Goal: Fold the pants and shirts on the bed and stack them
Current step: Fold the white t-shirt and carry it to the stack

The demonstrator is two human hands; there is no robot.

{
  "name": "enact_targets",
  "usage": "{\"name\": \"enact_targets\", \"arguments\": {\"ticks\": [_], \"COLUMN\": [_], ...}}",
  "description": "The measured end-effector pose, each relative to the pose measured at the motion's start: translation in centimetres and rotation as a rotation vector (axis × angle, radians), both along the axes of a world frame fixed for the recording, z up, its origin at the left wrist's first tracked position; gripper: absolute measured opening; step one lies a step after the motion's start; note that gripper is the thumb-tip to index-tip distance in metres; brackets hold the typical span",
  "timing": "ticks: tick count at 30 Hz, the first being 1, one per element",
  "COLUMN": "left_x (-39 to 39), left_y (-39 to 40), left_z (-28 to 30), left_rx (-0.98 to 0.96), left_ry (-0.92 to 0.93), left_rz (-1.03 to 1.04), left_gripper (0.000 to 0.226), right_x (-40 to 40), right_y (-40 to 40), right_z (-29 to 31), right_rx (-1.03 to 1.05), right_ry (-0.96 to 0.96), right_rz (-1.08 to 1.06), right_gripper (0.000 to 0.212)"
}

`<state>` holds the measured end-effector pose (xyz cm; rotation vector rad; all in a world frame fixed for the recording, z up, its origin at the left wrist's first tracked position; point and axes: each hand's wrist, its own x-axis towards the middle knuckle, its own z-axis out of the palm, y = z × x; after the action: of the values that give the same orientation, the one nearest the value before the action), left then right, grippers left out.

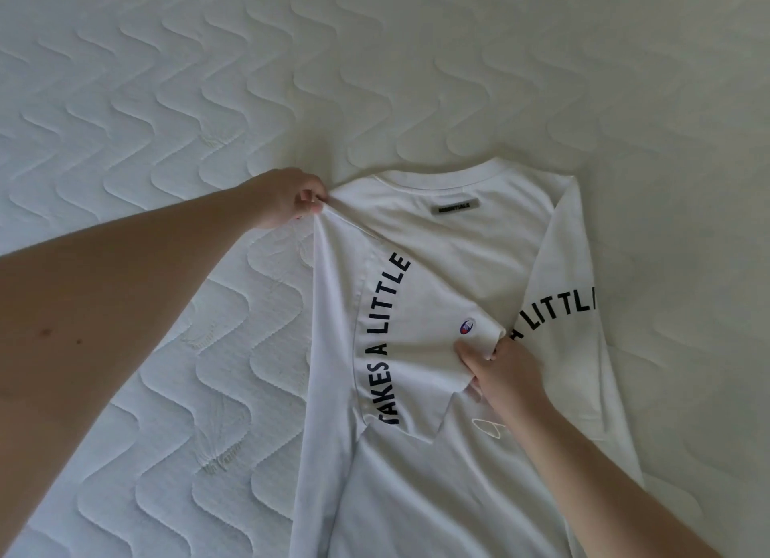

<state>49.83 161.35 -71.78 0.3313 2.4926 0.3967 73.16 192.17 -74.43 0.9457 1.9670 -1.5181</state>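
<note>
A white shirt (466, 241) with curved black lettering lies on the bed, collar toward the far side, a small grey label under the collar. My left hand (287, 201) pinches the shirt at its left shoulder and lifts the cloth a little. My right hand (496, 366) grips the end of the left sleeve, which is drawn across the middle of the shirt beside a small round logo. The right sleeve lies folded inward along the right side. No pants are in view.
The quilted white mattress (187, 91) with wavy stitching fills the view on all sides of the shirt. The shirt's lower part runs out of the bottom of the frame.
</note>
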Motion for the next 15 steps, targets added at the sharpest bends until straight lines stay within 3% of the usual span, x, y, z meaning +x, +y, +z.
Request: {"name": "enact_targets", "arguments": {"ticks": [3,7,10,15], "left_x": [0.5,1.4,2.2,4.9], "left_y": [0.5,1.4,2.4,2.9], "left_z": [-0.5,-1.2,-1.6,-1.3], "left_rx": [-0.004,0.001,-0.072,0.035], "left_ry": [0.051,0.133,0.223,0.323], "left_rz": [0.025,0.237,0.225,0.366], "left_gripper": [0.020,0.014,0.015,0.037], "right_x": [0.0,0.0,-0.2,0.0], "right_y": [-0.2,-0.2,0.2,0.3], "right_z": [0.0,0.4,0.4,0.8], "right_rx": [0.026,0.056,0.061,0.043], "right_ry": [0.020,0.010,0.017,0.069], "right_rz": [0.039,0.111,0.034,-0.018], "right_gripper": [0.006,0.006,0.009,0.013]}}
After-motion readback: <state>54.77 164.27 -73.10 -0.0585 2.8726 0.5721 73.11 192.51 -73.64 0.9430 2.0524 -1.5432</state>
